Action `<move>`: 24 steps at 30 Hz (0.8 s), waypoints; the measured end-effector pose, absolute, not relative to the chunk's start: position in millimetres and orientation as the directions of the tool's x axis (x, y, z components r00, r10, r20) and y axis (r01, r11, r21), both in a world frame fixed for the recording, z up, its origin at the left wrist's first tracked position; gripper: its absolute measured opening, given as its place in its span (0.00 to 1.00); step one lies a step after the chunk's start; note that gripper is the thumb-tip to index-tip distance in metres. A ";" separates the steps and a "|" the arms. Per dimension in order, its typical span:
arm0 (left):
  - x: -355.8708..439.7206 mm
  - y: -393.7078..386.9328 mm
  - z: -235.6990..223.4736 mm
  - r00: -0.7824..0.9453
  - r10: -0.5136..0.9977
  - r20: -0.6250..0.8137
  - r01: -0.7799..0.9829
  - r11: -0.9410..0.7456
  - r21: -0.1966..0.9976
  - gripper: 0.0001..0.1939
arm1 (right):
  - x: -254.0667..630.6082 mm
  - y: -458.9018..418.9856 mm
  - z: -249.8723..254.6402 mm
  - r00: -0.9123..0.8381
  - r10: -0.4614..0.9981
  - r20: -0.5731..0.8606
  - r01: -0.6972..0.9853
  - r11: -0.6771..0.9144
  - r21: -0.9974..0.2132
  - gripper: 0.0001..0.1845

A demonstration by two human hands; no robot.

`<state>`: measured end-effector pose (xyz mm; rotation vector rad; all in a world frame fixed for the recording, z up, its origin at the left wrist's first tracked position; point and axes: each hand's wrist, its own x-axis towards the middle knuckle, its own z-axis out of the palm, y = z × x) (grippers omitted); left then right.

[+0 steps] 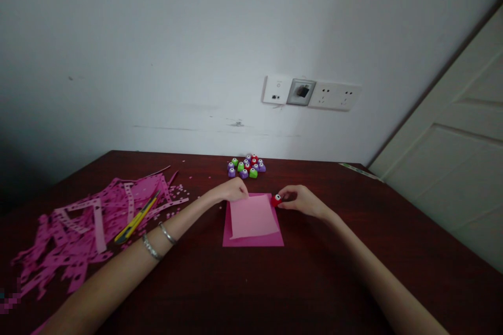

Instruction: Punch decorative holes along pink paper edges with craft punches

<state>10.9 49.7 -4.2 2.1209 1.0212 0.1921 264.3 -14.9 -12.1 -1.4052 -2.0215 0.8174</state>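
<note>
A light pink paper sheet (253,217) lies on a larger, darker pink sheet (239,243) on the table. My left hand (233,189) is curled closed at the upper left corner of the light sheet, gripping its edge; the fingertips are partly hidden. Between the thumb and fingers of my right hand (302,201) is a small red craft punch (276,200), held at the right edge of the papers near their upper corner. Behind them, several similar purple, green and red craft punches (244,173) stand in a cluster.
A tangled heap of punched pink paper strips (84,225) covers the table's left side, with a yellow box cutter (137,217) on it. Tiny paper bits (178,191) are scattered nearby. A ruler-like strip (359,170) lies at the back right. Wall sockets (334,96) sit above the table.
</note>
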 end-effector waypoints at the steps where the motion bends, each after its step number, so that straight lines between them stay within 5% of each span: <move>1: 10.7 49.4 -3.4 0.665 0.723 -0.187 0.604 -0.375 0.703 0.13 | 264.0 -15.0 -12.3 -0.308 0.947 0.092 0.620 0.273 -0.735 0.14; 24: 11.0 44.5 1.2 0.642 0.731 -0.232 0.614 -0.309 0.726 0.12 | 257.9 -14.7 -16.8 -0.333 0.936 0.112 0.606 0.303 -0.735 0.13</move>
